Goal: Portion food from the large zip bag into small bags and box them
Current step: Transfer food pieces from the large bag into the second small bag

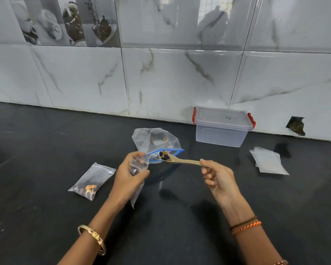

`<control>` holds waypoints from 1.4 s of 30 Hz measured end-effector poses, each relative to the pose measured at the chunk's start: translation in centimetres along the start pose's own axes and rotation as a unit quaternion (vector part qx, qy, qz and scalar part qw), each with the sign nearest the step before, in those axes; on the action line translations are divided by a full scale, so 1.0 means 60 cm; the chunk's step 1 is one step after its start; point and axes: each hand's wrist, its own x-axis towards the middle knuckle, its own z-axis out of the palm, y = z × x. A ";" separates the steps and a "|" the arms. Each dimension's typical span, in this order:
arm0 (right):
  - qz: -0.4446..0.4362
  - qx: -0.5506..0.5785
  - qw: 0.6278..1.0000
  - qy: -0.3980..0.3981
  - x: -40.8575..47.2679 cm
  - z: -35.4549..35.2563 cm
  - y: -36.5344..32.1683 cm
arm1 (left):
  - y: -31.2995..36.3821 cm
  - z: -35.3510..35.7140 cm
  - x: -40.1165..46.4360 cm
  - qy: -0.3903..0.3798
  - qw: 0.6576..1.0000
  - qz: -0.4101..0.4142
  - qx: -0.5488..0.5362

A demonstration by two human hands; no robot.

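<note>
Nearest the camera, two bare forearms reach over a dark, matte, faintly speckled surface [180,236]. A gold bangle [92,238] rings the left wrist; thin orange and brown thread bands [246,225] cross the right.

The left hand [129,176] has its fingers curled round the mouth of a small bag [139,180], a limp clear plastic pouch that hangs down below the palm. The right hand [218,177] pinches the end of a slim, pale wooden spoon [182,161] between thumb and curled fingers; its shallow bowl carries a few dark, wrinkled pieces of dried fruit [165,155] and points toward the small bag's opening.

To the left lies a filled small bag [92,180], flat, rectangular, with brown and orange pieces bunched at its near end. Just behind the spoon stands the large zip bag [155,142], crumpled clear film with a blue zip strip, some food dimly visible inside.

Farther right, a loose stack of flat, frosted empty bags [268,160] rests on the surface. Beyond it, against the glossy marble-patterned wall tiles [161,77], sits a translucent rectangular plastic box [222,129], lid on, with red clips at both ends.
</note>
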 end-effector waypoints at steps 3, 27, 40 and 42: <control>0.007 0.037 0.998 -0.045 -0.008 -0.004 -0.022 | 0.008 0.017 -0.009 -0.024 0.999 0.002 0.030; -0.551 -0.396 0.723 -0.134 -0.005 -0.053 0.024 | 0.009 0.074 -0.026 -0.097 0.990 -0.008 0.106; -0.301 -0.139 0.943 -0.014 0.002 -0.090 0.035 | 0.014 0.084 -0.017 -0.055 0.996 -0.027 0.062; -0.174 -0.063 0.982 0.038 0.008 -0.096 0.030 | 0.014 0.085 -0.019 -0.045 0.997 -0.026 0.052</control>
